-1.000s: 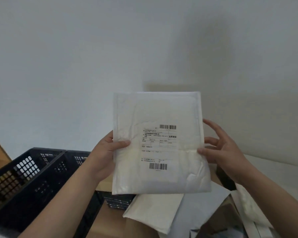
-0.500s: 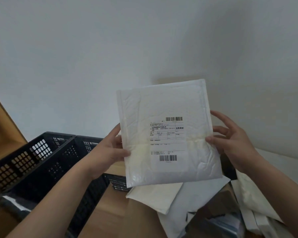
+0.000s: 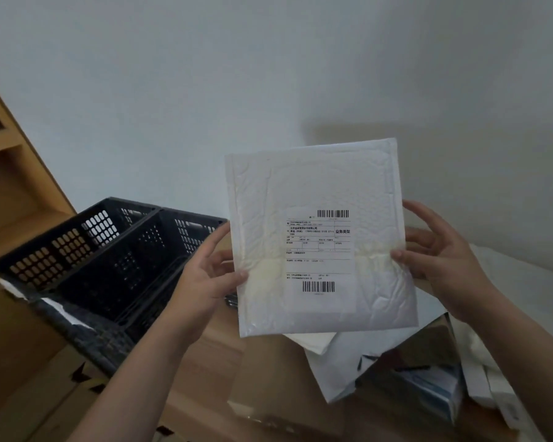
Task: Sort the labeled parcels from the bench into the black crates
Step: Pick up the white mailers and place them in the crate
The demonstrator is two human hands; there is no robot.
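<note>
a white padded mailer (image 3: 320, 237) is held up in the air in front of a pale wall (image 3: 268, 74), its face turned toward the camera and its top edge tilted slightly, the right corner higher than the left. a printed shipping label (image 3: 320, 253) sits on the lower right part of its face, with one barcode at the top and another at the bottom; the small print is not legible. the left hand (image 3: 205, 279) grips the mailer's left edge, thumb pressed on the front face near mid-height, fingers curled behind it. the right hand (image 3: 441, 253) grips the right edge, thumb tip on the front face, the other fingers spread and curved behind the edge. two black perforated crates (image 3: 115, 250) stand side by side to the left of the mailer, touching each other along one wall, the nearer one just behind the left hand; what they contain cannot be made out. they rest on a tan wooden bench (image 3: 205, 378). below and to the right of the held mailer, a loose pile of further parcels (image 3: 380, 355) lies on the bench, white and grey mailers overlapping one another, with darker packets at the lower right too blurred to identify. a wooden shelf unit (image 3: 10, 173) stands at the far left, beside the crates.
</note>
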